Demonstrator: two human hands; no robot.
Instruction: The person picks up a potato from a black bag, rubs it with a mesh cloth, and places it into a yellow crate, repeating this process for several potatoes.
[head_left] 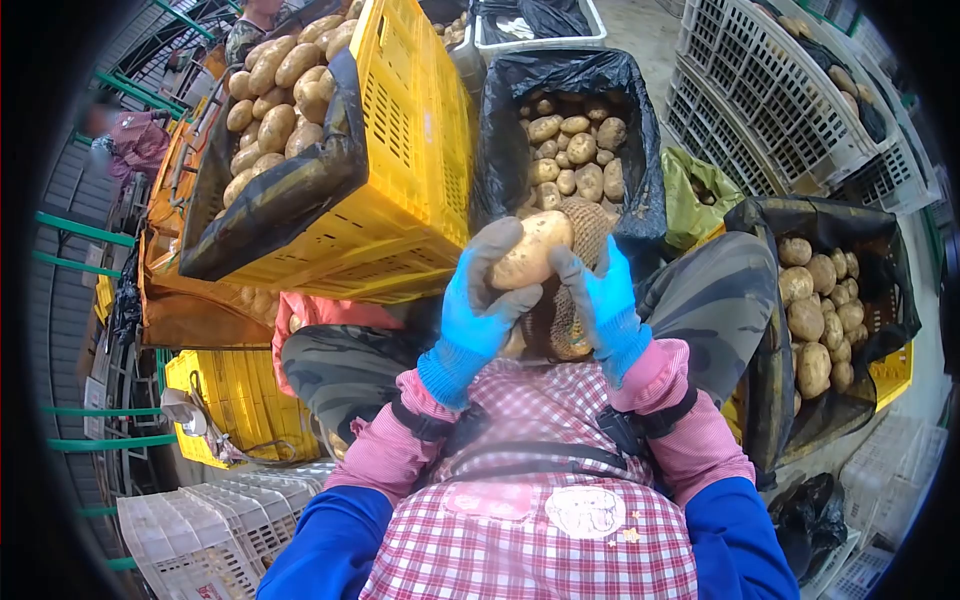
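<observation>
A large pale potato (532, 250) is held up in front of my body, above my lap. My left hand (483, 300), in a blue and grey glove, has its fingers wrapped round the potato's left side. On the right side, my right hand (598, 295), gloved the same way, touches the potato with its fingertips. Behind and below the hands lies a brown mesh net (590, 232) between my knees. Just beyond it, a crate lined with black plastic (498, 135) holds several smaller potatoes (582, 148).
A tilted yellow crate (415, 150) full of potatoes stands at the left. To the right is another black-lined crate (880, 235) with potatoes, near a green bag (690, 195). White crates (765, 90) are stacked at upper right. Two other people appear at upper left.
</observation>
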